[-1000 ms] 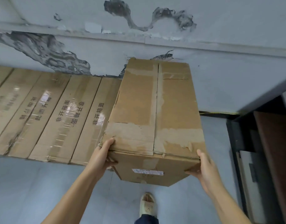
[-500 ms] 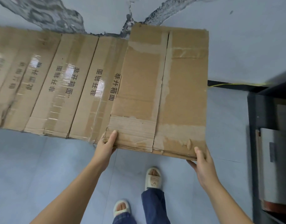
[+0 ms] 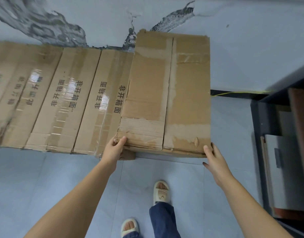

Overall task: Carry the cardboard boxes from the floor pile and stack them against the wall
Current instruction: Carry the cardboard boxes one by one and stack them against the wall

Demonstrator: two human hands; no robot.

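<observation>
Gripping the near left corner of the worn cardboard box (image 3: 166, 93), the left hand (image 3: 115, 149) had its thumb hooked over the top edge, while its other fingers were hidden under the corner. The right hand (image 3: 214, 160) lay against the near right corner of that box with its thumb on the top edge; its fingers looked fairly straight, though their tips were hard to make out. That box sat at the right end of a row of printed cartons (image 3: 61, 100), touching the nearest one, its far edge at the cracked wall (image 3: 251, 48). Whatever it rested on was hidden beneath it. The row ran out of view to the box's left. Nearer than the box, two slippered feet (image 3: 162, 191) stood on the tiled floor (image 3: 44, 177). A dark cabinet (image 3: 283, 152), right of the box, was cut off by the frame edge.
</observation>
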